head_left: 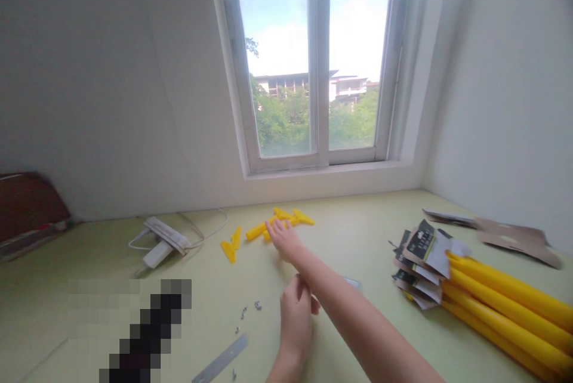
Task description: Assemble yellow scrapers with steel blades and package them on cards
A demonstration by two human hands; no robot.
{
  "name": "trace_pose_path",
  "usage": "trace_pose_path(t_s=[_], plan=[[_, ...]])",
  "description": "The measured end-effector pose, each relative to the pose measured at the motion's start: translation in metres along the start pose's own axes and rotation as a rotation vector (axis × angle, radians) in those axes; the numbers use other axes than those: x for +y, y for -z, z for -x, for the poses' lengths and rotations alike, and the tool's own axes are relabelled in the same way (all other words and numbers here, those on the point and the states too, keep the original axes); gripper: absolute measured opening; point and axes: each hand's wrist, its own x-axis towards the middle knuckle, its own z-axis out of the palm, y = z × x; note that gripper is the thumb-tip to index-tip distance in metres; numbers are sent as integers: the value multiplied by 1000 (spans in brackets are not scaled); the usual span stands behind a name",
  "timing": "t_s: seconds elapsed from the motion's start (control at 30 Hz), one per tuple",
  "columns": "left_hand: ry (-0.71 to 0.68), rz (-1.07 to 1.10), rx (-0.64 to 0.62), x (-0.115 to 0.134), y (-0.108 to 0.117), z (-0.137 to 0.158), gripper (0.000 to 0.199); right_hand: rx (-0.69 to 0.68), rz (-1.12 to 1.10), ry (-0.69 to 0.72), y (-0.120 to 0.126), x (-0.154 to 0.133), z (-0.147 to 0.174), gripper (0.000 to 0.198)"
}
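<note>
My right hand (285, 241) reaches across to a group of yellow plastic parts near the window. Its fingers are stretched out over a short yellow tube (255, 232) and yellow angled pieces (303, 216); the thumb is hidden. Closer to me, my left hand (296, 310) is curled near the tabletop, partly behind the right forearm. Whatever is inside it, if anything, cannot be seen. Two yellow wedge-shaped pieces (228, 250) lie to the left of the group. Several small metal screws (257, 305) and a flat metal strip (221, 360) are left of my left hand.
Yellow tubes (505, 293) with cardboard tags (425, 255) are stacked at the right. Behind them is flat brown cardboard (514, 240). A power strip (165, 234) with cables sits at the left. A clear plastic item (353, 283) shows beyond my right forearm.
</note>
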Motion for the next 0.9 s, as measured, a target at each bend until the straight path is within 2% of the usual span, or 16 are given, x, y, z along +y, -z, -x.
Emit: trace_pose_path(t_s=[0.1,0.2,0.27,0.37,0.43,0.5,0.53,0.57,0.67,0.73,0.83,0.9], plan=[[-117,-85,74,-5,1,-4,16,21,7,-18,-7,6,-6,43],[-111,-131,63,-4,0,-4,15,70,2,-30,-5,12,1,20],[-83,-131,60,-1,0,-5,15,121,-11,-70,1,13,10,18],[-32,-71,85,0,2,-7,15,226,-34,-157,18,11,34,26],[-42,13,102,0,3,-11,17,373,-130,-219,33,5,54,31],[-11,171,89,1,6,-14,24,701,-468,-299,48,-3,78,26],[31,280,70,3,7,-14,28,820,-634,-320,54,-7,90,22],[80,398,42,6,7,-14,34,881,-777,-314,59,-12,102,21],[104,706,-57,19,10,-9,45,868,-1069,-286,66,-24,140,22],[87,807,-61,28,12,-5,44,771,-1160,-259,65,-28,164,22],[105,794,67,35,16,-3,30,550,-1196,-100,64,-28,192,22],[104,721,133,35,19,-4,20,478,-1137,26,67,-21,197,27]])
